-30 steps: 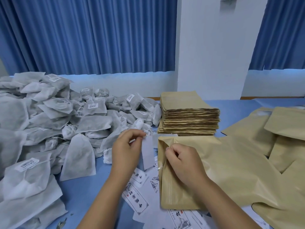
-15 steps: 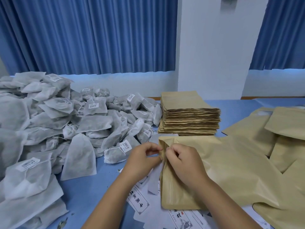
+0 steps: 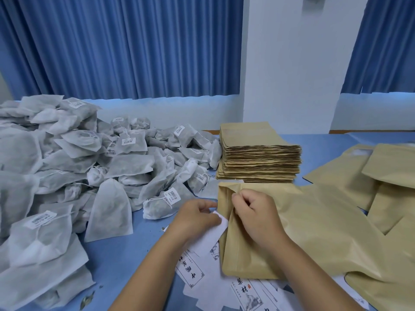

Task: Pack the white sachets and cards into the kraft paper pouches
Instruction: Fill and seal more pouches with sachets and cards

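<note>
Holding a card (image 3: pixel 221 227) at the pouch (image 3: pixel 303 232) mouth, left fingers (image 3: pixel 208 215) apparently pinch it; right fingers (image 3: pixel 239 198) pinch that mouth open. Next: slide it inside.

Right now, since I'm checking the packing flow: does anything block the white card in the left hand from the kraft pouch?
Nothing visible does. The left hand holds the white card at the left edge of the kraft pouch, where the right hand pinches the upper layer. How far the mouth is open cannot be told.
</note>
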`<state>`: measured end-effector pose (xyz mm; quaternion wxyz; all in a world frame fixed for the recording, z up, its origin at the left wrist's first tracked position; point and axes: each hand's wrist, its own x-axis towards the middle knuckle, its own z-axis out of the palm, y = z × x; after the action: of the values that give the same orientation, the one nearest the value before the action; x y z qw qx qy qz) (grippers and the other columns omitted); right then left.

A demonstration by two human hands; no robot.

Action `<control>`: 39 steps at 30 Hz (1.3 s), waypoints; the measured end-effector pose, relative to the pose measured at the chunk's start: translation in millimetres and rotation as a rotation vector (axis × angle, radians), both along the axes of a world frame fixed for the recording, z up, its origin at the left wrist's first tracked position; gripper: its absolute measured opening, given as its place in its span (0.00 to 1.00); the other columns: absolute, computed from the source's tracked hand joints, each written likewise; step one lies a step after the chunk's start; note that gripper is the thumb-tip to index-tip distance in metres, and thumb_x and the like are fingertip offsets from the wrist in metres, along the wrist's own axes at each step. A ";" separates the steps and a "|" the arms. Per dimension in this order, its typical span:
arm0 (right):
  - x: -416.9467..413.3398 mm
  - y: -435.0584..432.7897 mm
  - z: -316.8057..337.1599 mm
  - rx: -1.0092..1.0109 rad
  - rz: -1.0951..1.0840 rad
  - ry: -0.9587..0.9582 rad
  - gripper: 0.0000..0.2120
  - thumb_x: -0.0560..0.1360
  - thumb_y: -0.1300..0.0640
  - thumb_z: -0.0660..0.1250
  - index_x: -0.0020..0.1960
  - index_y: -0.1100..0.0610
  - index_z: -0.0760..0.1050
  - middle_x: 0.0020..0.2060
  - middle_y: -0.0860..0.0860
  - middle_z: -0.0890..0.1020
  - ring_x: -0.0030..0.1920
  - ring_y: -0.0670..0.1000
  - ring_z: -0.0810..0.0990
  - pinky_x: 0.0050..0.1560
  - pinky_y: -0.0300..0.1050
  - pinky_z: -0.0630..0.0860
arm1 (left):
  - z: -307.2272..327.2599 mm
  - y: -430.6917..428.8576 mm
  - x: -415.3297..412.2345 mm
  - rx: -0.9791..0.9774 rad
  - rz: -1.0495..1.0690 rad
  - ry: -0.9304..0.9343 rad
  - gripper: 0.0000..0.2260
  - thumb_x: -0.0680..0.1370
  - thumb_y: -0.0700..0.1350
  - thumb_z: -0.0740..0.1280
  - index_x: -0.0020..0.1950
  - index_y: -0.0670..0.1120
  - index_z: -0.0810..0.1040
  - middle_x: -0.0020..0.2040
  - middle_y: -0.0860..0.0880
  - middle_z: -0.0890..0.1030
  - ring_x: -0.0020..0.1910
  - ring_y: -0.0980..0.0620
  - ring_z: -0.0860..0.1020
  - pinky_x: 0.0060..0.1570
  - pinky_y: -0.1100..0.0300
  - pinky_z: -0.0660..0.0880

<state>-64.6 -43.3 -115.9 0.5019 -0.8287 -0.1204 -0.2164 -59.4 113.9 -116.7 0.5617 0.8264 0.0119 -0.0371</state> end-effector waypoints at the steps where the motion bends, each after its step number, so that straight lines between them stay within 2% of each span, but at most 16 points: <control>1: 0.1 0.1 -0.1 -0.003 -0.001 0.005 0.17 0.76 0.61 0.64 0.31 0.63 0.63 0.25 0.50 0.65 0.28 0.46 0.62 0.31 0.47 0.60 | 1.5 2.0 -0.5 -0.038 -0.018 0.025 0.17 0.71 0.35 0.70 0.55 0.51 0.83 0.52 0.52 0.83 0.48 0.62 0.79 0.43 0.68 0.74; 5: -1.4 0.9 -0.4 -0.001 -0.003 0.006 0.21 0.76 0.60 0.64 0.28 0.56 0.59 0.23 0.46 0.62 0.28 0.45 0.60 0.31 0.47 0.59 | 2.2 6.9 1.8 -0.069 0.050 0.020 0.13 0.72 0.34 0.71 0.47 0.52 0.81 0.49 0.51 0.83 0.46 0.64 0.79 0.37 0.72 0.72; 7: -1.9 1.0 -0.1 -0.004 -0.001 0.006 0.22 0.76 0.60 0.64 0.27 0.54 0.58 0.23 0.45 0.62 0.27 0.44 0.60 0.31 0.47 0.59 | 0.9 7.3 3.1 0.003 0.048 -0.048 0.09 0.73 0.35 0.71 0.46 0.50 0.82 0.49 0.52 0.83 0.48 0.62 0.79 0.40 0.75 0.71; 10: -2.1 0.9 0.6 -0.004 0.006 0.009 0.22 0.76 0.60 0.64 0.27 0.53 0.58 0.22 0.45 0.62 0.27 0.44 0.61 0.32 0.47 0.60 | 2.5 8.8 4.3 0.048 0.060 -0.147 0.09 0.74 0.33 0.69 0.45 0.46 0.84 0.57 0.48 0.81 0.63 0.60 0.74 0.58 0.69 0.68; 12: -2.2 1.0 0.8 -0.009 0.008 0.000 0.23 0.77 0.60 0.64 0.27 0.53 0.58 0.22 0.45 0.62 0.27 0.44 0.60 0.31 0.47 0.59 | 4.8 9.4 3.9 0.102 0.055 -0.211 0.13 0.75 0.32 0.68 0.44 0.49 0.83 0.63 0.48 0.78 0.60 0.61 0.74 0.55 0.74 0.66; 14: -2.4 1.2 0.6 -0.018 0.006 -0.008 0.23 0.76 0.60 0.64 0.27 0.53 0.58 0.22 0.45 0.62 0.27 0.44 0.60 0.31 0.47 0.59 | 3.5 9.0 5.5 0.184 0.057 -0.262 0.13 0.76 0.33 0.66 0.49 0.51 0.83 0.70 0.49 0.72 0.60 0.61 0.74 0.52 0.78 0.64; 17: -2.3 1.2 -0.5 -0.028 0.005 -0.003 0.22 0.76 0.59 0.64 0.27 0.53 0.59 0.22 0.46 0.63 0.27 0.45 0.61 0.30 0.45 0.59 | -1.6 8.9 8.0 0.275 0.030 -0.241 0.16 0.76 0.37 0.68 0.64 0.44 0.78 0.74 0.47 0.67 0.68 0.65 0.66 0.63 0.74 0.59; 20: -2.4 0.7 -1.7 -0.046 0.002 -0.008 0.21 0.76 0.59 0.64 0.27 0.54 0.59 0.22 0.46 0.63 0.27 0.45 0.62 0.30 0.44 0.59 | -1.3 7.1 5.3 0.278 -0.054 -0.181 0.14 0.73 0.34 0.69 0.55 0.47 0.82 0.67 0.47 0.76 0.75 0.60 0.59 0.71 0.61 0.60; 23: -2.5 1.0 -1.5 -0.063 -0.001 -0.017 0.22 0.76 0.58 0.64 0.28 0.54 0.59 0.22 0.46 0.63 0.27 0.45 0.62 0.29 0.43 0.58 | 1.9 6.4 1.8 0.311 -0.078 -0.190 0.11 0.73 0.34 0.69 0.45 0.50 0.84 0.64 0.46 0.78 0.73 0.59 0.63 0.70 0.57 0.63; 27: -3.3 1.2 -0.8 -0.074 0.001 -0.021 0.21 0.76 0.58 0.64 0.28 0.56 0.59 0.22 0.46 0.63 0.27 0.45 0.61 0.30 0.45 0.59 | -0.3 7.6 4.1 0.436 -0.030 -0.234 0.12 0.76 0.33 0.65 0.47 0.45 0.85 0.66 0.47 0.76 0.67 0.55 0.72 0.66 0.60 0.67; 29: -3.6 1.2 -0.6 -0.077 0.001 -0.016 0.21 0.76 0.58 0.64 0.28 0.56 0.59 0.22 0.46 0.63 0.27 0.45 0.61 0.30 0.45 0.59 | 1.7 6.0 2.3 0.371 -0.026 -0.237 0.16 0.75 0.31 0.62 0.46 0.48 0.85 0.63 0.51 0.75 0.62 0.55 0.76 0.64 0.61 0.69; 31: -3.5 1.1 -0.4 -0.078 -0.004 -0.008 0.21 0.76 0.58 0.64 0.28 0.56 0.60 0.22 0.46 0.63 0.28 0.46 0.62 0.31 0.46 0.59 | 4.7 5.7 1.2 0.125 -0.015 -0.229 0.18 0.75 0.30 0.64 0.43 0.53 0.83 0.59 0.54 0.79 0.58 0.57 0.79 0.62 0.62 0.72; 33: -3.5 1.1 -0.4 -0.084 -0.011 -0.003 0.20 0.76 0.58 0.64 0.29 0.56 0.59 0.23 0.47 0.63 0.28 0.46 0.61 0.31 0.46 0.59 | 7.6 7.1 0.8 -0.156 0.006 -0.199 0.16 0.74 0.32 0.68 0.43 0.54 0.84 0.54 0.53 0.84 0.55 0.59 0.80 0.55 0.66 0.74; 34: -3.7 1.3 -0.3 -0.089 -0.012 -0.006 0.20 0.76 0.58 0.63 0.29 0.56 0.59 0.23 0.47 0.63 0.28 0.46 0.61 0.31 0.46 0.58 | 7.6 8.4 2.1 -0.219 0.010 -0.188 0.15 0.74 0.33 0.69 0.44 0.54 0.84 0.53 0.54 0.84 0.55 0.61 0.80 0.50 0.69 0.74; 36: -4.1 1.3 -0.1 -0.097 -0.010 -0.012 0.20 0.77 0.57 0.64 0.29 0.57 0.60 0.23 0.47 0.64 0.28 0.46 0.62 0.30 0.45 0.59 | 6.1 11.1 5.1 -0.160 -0.009 -0.203 0.15 0.75 0.34 0.69 0.47 0.56 0.83 0.59 0.57 0.80 0.57 0.64 0.77 0.49 0.72 0.72; 39: -4.6 1.1 0.7 -0.101 -0.004 -0.005 0.20 0.77 0.57 0.64 0.29 0.58 0.62 0.23 0.47 0.64 0.28 0.46 0.62 0.31 0.46 0.60 | 2.7 14.9 7.3 0.003 -0.041 -0.260 0.15 0.76 0.34 0.68 0.50 0.55 0.81 0.65 0.57 0.75 0.64 0.62 0.73 0.59 0.71 0.70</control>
<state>-69.2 -42.1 -115.2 0.4585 -0.8528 -0.1308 -0.2130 -52.2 128.8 -114.0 0.5563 0.8253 -0.0778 0.0587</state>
